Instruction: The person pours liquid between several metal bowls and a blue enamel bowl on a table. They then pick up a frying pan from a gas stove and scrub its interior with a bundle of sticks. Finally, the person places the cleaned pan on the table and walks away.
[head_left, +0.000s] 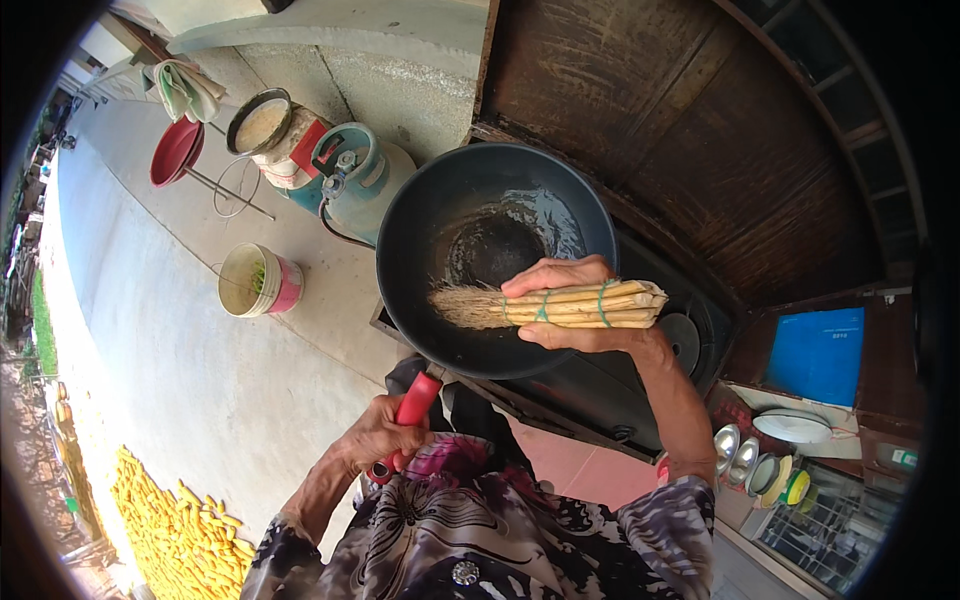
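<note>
A dark wok (420, 225) with a little water in its bowl sits in front of me over a black gas stove (600, 382). My left hand (390, 431) grips the wok's red handle (418, 397). In my right hand (570, 337) is a whisk brush of bundled stalks (577, 306), bound with green ties. Its frayed bristles (469, 306) reach into the wok and appear to touch the inner wall. The fingers wrap around the stalk part, with the thumb on the near side.
A gas cylinder (375, 176) with a hose stands left of the wok. Further left are a bucket (238, 281) with green scraps and a red basin (171, 154) on a metal stand. A wooden panel (675, 112) rises behind the stove. Bowls (742, 459) stand at right; corn cobs (180, 532) cover the ground lower left.
</note>
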